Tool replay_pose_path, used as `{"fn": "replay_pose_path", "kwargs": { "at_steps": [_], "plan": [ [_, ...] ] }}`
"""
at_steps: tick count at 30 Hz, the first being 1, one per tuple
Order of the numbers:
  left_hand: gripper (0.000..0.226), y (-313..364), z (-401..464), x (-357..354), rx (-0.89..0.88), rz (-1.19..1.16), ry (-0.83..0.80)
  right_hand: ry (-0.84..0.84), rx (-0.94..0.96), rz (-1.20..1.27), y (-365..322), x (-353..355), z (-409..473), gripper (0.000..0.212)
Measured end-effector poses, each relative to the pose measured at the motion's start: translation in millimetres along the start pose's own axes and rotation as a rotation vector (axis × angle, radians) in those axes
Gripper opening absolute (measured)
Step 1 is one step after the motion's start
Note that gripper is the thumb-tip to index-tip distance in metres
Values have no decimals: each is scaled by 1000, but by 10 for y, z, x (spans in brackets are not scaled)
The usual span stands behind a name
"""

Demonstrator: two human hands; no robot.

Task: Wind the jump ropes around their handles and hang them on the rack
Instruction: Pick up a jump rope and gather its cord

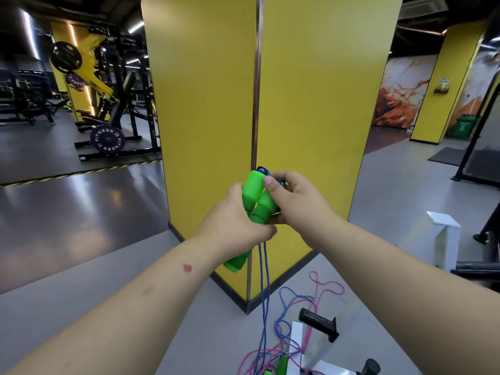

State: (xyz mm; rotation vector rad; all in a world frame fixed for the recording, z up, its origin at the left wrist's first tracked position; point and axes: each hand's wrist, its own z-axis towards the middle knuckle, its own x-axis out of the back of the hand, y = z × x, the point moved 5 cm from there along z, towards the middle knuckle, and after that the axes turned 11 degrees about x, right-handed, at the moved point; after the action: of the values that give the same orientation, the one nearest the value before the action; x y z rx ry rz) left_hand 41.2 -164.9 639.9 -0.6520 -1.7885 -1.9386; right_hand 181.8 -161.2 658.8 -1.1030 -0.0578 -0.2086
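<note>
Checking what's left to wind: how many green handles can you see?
4: two green handles held together in both hands, two more on the floor at bottom edge. Others may be hidden.

Matt foam handles [257, 197], glossy floor [81, 201]

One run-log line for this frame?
left hand: grips green handles | right hand: pinches handle tops | blue rope: hangs unwound | pink rope: on floor

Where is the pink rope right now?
The pink rope lies loose on the grey floor at the lower right of the head view, tangled with a blue rope beside the yellow pillar, below both hands.
</note>
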Motion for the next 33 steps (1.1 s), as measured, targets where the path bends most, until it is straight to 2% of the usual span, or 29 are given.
{"fn": "replay_pose_path", "kwargs": {
  "at_steps": [6, 8, 10, 12, 14, 15, 17, 20, 22, 24, 27, 33],
  "plan": [
    [47, 101, -27, 73, -38, 95, -14, -38, 35, -2, -100, 66, -24, 20],
    [48, 125, -35, 108, -49, 124, -24, -6, 34, -82, -101, 162, 37, 21],
    [47, 146, -41, 136, -58, 143, -35, 3, -24, -144, -83, 237, 109, 31],
    [45, 164, -46, 151, -65, 140, -58, -137, -108, -130, -7, 238, 113, 51],
    [44, 180, -56, 162, -76, 118, -89, -351, -126, -37, 80, 193, 45, 76],
    [44, 187, -58, 170, -83, 106, -104, -434, -128, 35, 104, 175, 6, 82],
    [44, 196, -60, 195, -94, 75, -134, -513, -125, 161, 97, 159, -41, 70],
    [41, 159, -35, 271, -83, 32, -141, -474, -228, 209, 99, 139, -57, 24],
    [38, 126, -20, 319, -80, 97, -107, -475, -256, 173, 57, 145, -76, 6],
    [38, 105, -25, 347, -90, 267, -51, -479, -259, 118, 0, 156, -94, 12],
    [42, 134, -74, 330, -150, 429, -5, -441, -233, -48, -77, 138, -93, 45],
    [48, 273, -169, 316, -274, 616, 42, -255, -20, -124, -145, 80, -60, 42]
  ]
}}
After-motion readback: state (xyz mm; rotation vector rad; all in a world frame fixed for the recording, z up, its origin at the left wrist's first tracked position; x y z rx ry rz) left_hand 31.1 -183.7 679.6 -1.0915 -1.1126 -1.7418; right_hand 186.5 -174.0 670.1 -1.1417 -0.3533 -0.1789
